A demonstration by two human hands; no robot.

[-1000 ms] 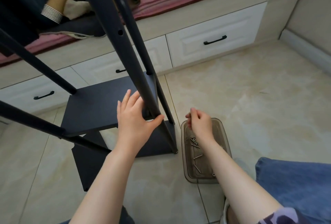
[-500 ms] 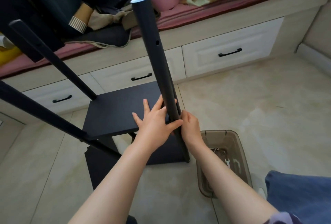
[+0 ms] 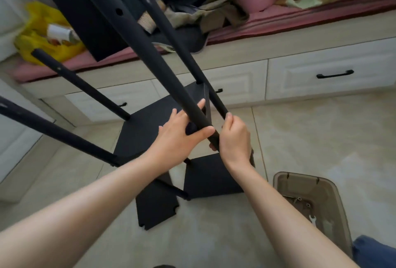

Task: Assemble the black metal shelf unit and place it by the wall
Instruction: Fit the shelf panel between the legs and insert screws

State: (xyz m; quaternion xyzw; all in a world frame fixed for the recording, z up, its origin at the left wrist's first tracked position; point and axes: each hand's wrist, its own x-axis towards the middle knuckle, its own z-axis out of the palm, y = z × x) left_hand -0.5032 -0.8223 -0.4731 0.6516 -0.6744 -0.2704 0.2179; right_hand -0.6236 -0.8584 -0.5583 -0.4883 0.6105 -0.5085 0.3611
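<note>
The black metal shelf unit stands on the floor, its square shelf plate (image 3: pixel 143 132) set between several long round posts that slant up toward me. My left hand (image 3: pixel 179 137) grips the near post (image 3: pixel 150 55) just above the plate, thumb hooked across it. My right hand (image 3: pixel 234 139) is curled round the same post slightly lower, thumb pointing up. Whether it also holds a screw is hidden by the fingers. A lower black panel (image 3: pixel 212 177) sits under my right wrist, and a loose notched panel (image 3: pixel 157 205) lies flat on the tiles.
A brown plastic tray (image 3: pixel 334 188) with screws and a small white wrench (image 3: pixel 313 220) sits on the floor at the right. Behind the unit runs a bench with white drawers (image 3: pixel 321 74), pink cushions, clothes, a yellow bag (image 3: pixel 38 31) and a leaning black panel (image 3: pixel 85 23).
My right hand left the tray and came up to the near post beside my left hand. My left hand kept its grip on the post. My view shifted closer.
</note>
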